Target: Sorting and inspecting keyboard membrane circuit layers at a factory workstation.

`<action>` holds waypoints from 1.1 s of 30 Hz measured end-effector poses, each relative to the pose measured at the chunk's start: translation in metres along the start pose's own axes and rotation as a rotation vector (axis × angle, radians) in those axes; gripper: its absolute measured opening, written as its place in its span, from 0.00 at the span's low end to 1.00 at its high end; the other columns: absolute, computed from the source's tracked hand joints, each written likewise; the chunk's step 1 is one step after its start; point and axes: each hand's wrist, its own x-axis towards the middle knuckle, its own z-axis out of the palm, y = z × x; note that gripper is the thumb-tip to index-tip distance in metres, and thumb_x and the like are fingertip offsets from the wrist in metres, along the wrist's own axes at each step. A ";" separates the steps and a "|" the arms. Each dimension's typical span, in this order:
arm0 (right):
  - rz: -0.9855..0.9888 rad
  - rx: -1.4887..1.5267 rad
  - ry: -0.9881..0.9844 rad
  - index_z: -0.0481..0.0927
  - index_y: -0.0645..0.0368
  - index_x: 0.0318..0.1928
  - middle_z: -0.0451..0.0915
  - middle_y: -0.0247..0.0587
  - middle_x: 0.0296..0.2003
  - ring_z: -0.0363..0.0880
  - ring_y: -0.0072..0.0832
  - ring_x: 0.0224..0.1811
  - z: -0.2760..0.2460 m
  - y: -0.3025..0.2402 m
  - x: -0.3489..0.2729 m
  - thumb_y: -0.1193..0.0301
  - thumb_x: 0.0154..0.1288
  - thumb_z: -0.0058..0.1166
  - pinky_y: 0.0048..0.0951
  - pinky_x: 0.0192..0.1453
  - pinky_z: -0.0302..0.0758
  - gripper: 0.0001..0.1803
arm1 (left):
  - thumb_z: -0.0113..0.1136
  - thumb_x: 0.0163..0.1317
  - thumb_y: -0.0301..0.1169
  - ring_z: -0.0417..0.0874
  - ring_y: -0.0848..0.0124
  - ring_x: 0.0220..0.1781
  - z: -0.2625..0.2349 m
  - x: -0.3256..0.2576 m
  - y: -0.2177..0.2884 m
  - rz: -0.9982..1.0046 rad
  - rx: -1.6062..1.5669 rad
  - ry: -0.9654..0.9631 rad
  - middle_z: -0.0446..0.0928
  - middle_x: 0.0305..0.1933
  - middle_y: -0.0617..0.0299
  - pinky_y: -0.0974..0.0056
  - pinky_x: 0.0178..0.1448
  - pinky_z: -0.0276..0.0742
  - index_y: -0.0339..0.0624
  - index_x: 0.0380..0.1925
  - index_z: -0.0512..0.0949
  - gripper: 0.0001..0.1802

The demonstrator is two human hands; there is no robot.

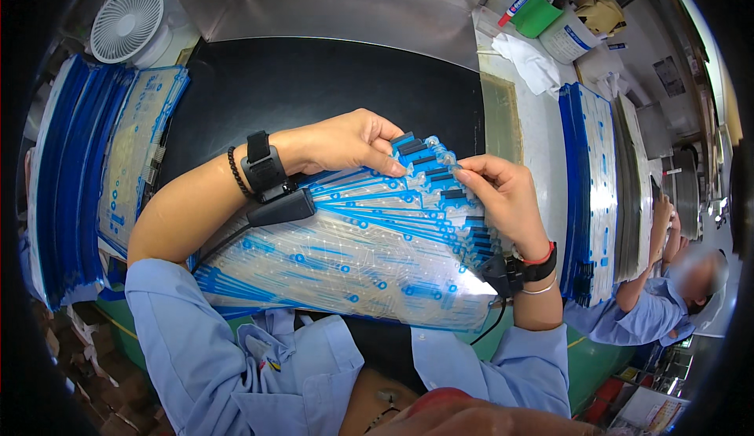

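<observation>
A fanned stack of clear, thin sheets [353, 251] printed with blue lines and small rings, like membrane circuit sheets, lies in front of me. Its far right corner is spread into steps, with black-ended blue tabs [420, 155] showing along the edge. My left hand [355, 142] pinches the fanned edge at the upper left of these tabs, thumb on top. Just to its right, my right hand [503, 194] grips the same edge between thumb and fingers. The undersides of the sheets and some fingertips are hidden.
Stacks of blue-edged sheets stand at the left [75, 177] and right [587, 192] of the black work surface [330, 75]. A white fan [128, 23] is far left. White cloth [528, 63], a tub [567, 37] and markers sit far right. Another person [628, 310] works at right.
</observation>
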 end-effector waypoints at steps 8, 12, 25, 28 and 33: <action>0.143 -0.127 -0.091 0.84 0.64 0.31 0.82 0.35 0.24 0.75 0.14 0.25 -0.011 -0.009 0.001 0.70 0.59 0.64 0.16 0.30 0.70 0.09 | 0.65 0.59 0.28 0.86 0.75 0.36 0.006 -0.005 -0.003 0.069 0.016 0.071 0.84 0.40 0.53 0.73 0.42 0.80 0.35 0.49 0.78 0.18; 0.108 -0.069 -0.075 0.84 0.65 0.32 0.82 0.35 0.25 0.75 0.15 0.26 -0.006 -0.005 -0.002 0.71 0.60 0.63 0.17 0.31 0.71 0.08 | 0.65 0.59 0.28 0.86 0.75 0.36 0.006 -0.010 -0.004 0.068 0.001 0.078 0.84 0.40 0.53 0.73 0.43 0.80 0.35 0.49 0.78 0.18; -0.155 -0.183 0.053 0.84 0.63 0.39 0.84 0.40 0.31 0.80 0.19 0.30 0.009 -0.003 -0.003 0.71 0.60 0.62 0.19 0.34 0.74 0.09 | 0.63 0.60 0.26 0.86 0.74 0.38 0.007 -0.023 -0.005 0.063 -0.015 0.183 0.84 0.40 0.53 0.72 0.45 0.79 0.33 0.48 0.78 0.17; -0.132 -0.156 0.041 0.84 0.63 0.38 0.84 0.40 0.30 0.80 0.18 0.30 0.014 -0.008 0.000 0.69 0.59 0.63 0.19 0.33 0.74 0.10 | 0.63 0.60 0.26 0.86 0.74 0.38 0.006 -0.022 -0.007 0.069 0.011 0.196 0.84 0.40 0.53 0.72 0.45 0.79 0.33 0.49 0.78 0.17; 0.048 -0.139 -0.003 0.84 0.64 0.34 0.83 0.38 0.25 0.79 0.18 0.26 0.020 -0.014 0.006 0.69 0.60 0.63 0.19 0.30 0.73 0.09 | 0.63 0.60 0.26 0.86 0.73 0.37 0.007 -0.020 -0.009 0.089 0.055 0.179 0.84 0.40 0.52 0.71 0.45 0.80 0.33 0.49 0.78 0.17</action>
